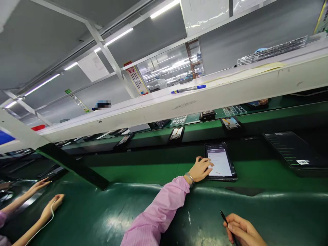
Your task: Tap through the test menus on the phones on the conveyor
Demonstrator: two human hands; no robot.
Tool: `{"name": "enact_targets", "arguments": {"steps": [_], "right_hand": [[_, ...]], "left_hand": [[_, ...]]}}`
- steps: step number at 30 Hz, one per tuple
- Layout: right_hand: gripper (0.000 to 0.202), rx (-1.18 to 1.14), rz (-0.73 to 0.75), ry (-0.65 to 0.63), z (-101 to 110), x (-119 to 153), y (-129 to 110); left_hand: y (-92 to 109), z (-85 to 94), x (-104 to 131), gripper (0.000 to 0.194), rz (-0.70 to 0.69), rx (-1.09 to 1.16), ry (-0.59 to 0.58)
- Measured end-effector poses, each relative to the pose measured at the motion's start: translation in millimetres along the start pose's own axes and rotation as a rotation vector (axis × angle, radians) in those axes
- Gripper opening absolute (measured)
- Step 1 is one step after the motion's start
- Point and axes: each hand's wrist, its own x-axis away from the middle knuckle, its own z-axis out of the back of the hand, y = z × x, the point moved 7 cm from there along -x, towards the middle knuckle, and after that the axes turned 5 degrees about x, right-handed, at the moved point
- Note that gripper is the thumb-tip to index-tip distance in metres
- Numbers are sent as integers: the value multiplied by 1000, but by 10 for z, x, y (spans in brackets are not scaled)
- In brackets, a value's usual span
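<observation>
Head view. The left hand (202, 169), at the end of a pink sleeve with a beaded wristband, lies on the left edge of a black flat tablet with a lit white screen (219, 161). Its fingers are loosely extended, fingertips touching the screen; it grips nothing. The tablet lies flat on the green belt surface (164, 171), just past centre toward 3 o'clock.

The right hand (242, 230), at 5 o'clock near the bottom edge, is curled closed around a thin black stylus pen (225, 218), whose tip points toward 11 o'clock, well apart from the tablet.

At 3 o'clock of the tablet rests a black tray with a barcode label (294, 153). Toward 12 o'clock, small black fixtures holding devices (176, 134) stand in a row on the farther green lane. Above them runs a white shelf rail (230, 92) carrying a blue pen (188, 89).

At 8 o'clock, a co-worker's two bare hands (52, 205) rest on the green surface, a white cord at one wrist.
</observation>
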Motion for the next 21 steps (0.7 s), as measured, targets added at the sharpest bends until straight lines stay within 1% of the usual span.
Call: {"name": "enact_targets", "arguments": {"steps": [1, 3, 4, 6, 7, 9, 12, 14, 16, 17, 18, 19, 20, 21], "right_hand": [[53, 3, -3, 5, -18, 3, -39], [54, 9, -6, 12, -48, -1, -109], [55, 12, -8, 17, -59, -5, -137], [53, 18, -7, 30, -72, -11, -180], [52, 18, -7, 33, -78, -11, -194], [51, 21, -11, 38, -89, -2, -210], [51, 27, -18, 44, -106, 25, -228], [50, 33, -18, 46, -115, 38, -244], [50, 39, -16, 48, -109, 40, -255], [51, 42, -16, 48, -98, 37, -254], [52, 43, -13, 50, -77, 31, -247], [53, 43, -8, 55, -43, 25, -231], [55, 43, -9, 58, 0, 18, -198], [55, 43, -12, 62, 56, 11, -147]], "left_hand": [[-95, 7, -60, 27, 116, -18, 34], [-302, 70, -130, 34, 355, -38, 150], [-375, 105, -135, 36, 438, -40, 203], [-438, 159, -94, 37, 514, -38, 268], [-424, 182, -51, 36, 511, -29, 287], [-297, 223, 61, 33, 413, 14, 303], [56, 251, 276, 29, 184, 112, 264], [320, 231, 445, 26, 73, 193, 228], [544, 163, 641, 26, 40, 349, 228], [623, 93, 749, 27, 62, 471, 240], [669, -12, 864, 30, 121, 626, 250], [680, -161, 989, 34, 221, 808, 255], [697, -343, 1111, 41, 308, 1000, 237], [724, -541, 1224, 47, 382, 1155, 184]]}}
